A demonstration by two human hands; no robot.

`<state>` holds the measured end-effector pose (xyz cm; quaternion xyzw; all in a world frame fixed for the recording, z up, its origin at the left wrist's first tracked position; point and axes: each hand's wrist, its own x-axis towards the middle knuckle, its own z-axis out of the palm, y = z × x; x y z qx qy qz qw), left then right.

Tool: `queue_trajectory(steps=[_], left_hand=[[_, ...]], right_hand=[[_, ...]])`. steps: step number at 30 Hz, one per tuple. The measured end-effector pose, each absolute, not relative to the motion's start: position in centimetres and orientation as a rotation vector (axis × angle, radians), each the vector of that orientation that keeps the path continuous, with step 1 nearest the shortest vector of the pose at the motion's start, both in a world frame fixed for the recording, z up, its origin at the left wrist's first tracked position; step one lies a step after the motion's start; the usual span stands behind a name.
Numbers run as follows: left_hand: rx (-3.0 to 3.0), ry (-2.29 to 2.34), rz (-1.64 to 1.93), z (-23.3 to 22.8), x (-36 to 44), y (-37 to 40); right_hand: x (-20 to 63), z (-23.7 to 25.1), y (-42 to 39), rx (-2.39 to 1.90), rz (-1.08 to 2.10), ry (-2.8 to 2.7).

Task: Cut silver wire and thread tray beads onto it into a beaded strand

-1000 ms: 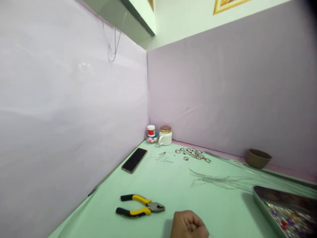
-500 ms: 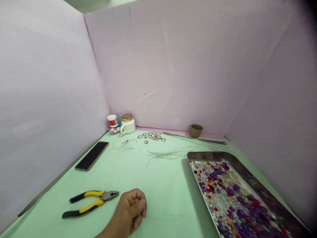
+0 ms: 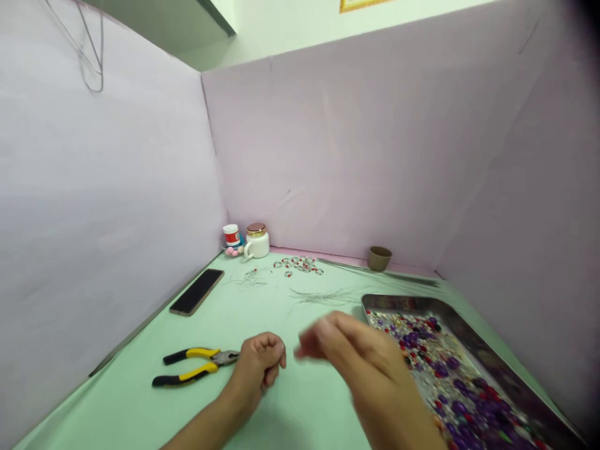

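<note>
Pliers with black-and-yellow handles and a grey metal head [image 3: 222,358] lie flat on the pale green worktop [image 3: 122,419], handles spread, their tip meeting the outline of the left hand [image 3: 262,361]; whether they touch, I cannot tell. They are probably stiff and fairly heavy for their size, best taken by the padded handles. The left hand is loosely curled, thumb against the bent fingers; the right hand [image 3: 368,356], blurred, is half closed, fingertips drawn together and pointing toward the left. Whether either holds something thin, I cannot tell. Behind the right hand, a rectangular metal tray [image 3: 407,303] holds loose purple, red, black and clear beads [image 3: 462,409], likely light, hard and quick to roll, so best pinched singly. Farther back lie thin silvery wire strands [image 3: 323,295], which look light and easily bent, and small wire rings with red beads [image 3: 300,265]. By the back wall stand a brown cup [image 3: 379,259], its contents hidden, and a lidded white mug [image 3: 259,245], closed; beside it, a shallow dish holds pink balls [image 3: 232,252].
</note>
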<state>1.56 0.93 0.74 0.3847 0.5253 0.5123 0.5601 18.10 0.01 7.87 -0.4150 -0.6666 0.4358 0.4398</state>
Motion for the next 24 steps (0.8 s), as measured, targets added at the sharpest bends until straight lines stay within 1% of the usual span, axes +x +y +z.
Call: queue_trajectory(steps=[3,7,9,12,18,20,22,24], left_hand=[[0.959,1.253,1.251,2.0,1.0,1.0],[1.032,1.296,1.221,2.5,0.7,1.0],[1.065,1.348,1.201,2.3,0.6,1.1],[1.115,1.437,1.153,1.9,0.6,1.6],[1.361,1.455,0.875,2.0,0.6,2.2],[1.476,1.473,0.775,2.6,0.2,3.1],[1.611,1.523,0.711,3.9,-0.8,5.5],[1.751,1.632,0.756,6.1,-2.6,9.6]], right_hand=[[16.0,8.0,3.1,-1.186,1.145,-1.79],[14.1,4.4,4.8,-1.159,1.373,-1.823],[13.7,3.0,4.9,-1.167,1.506,-1.727],[13.6,2.3,5.0,-1.188,1.574,-1.584],[14.1,1.5,4.8,-1.045,1.843,-1.253],[14.2,0.8,4.8,-1.026,1.835,-1.208],[14.3,0.1,5.0,-1.055,1.717,-1.213],[14.4,-0.5,5.5,-1.113,1.58,-1.177]])
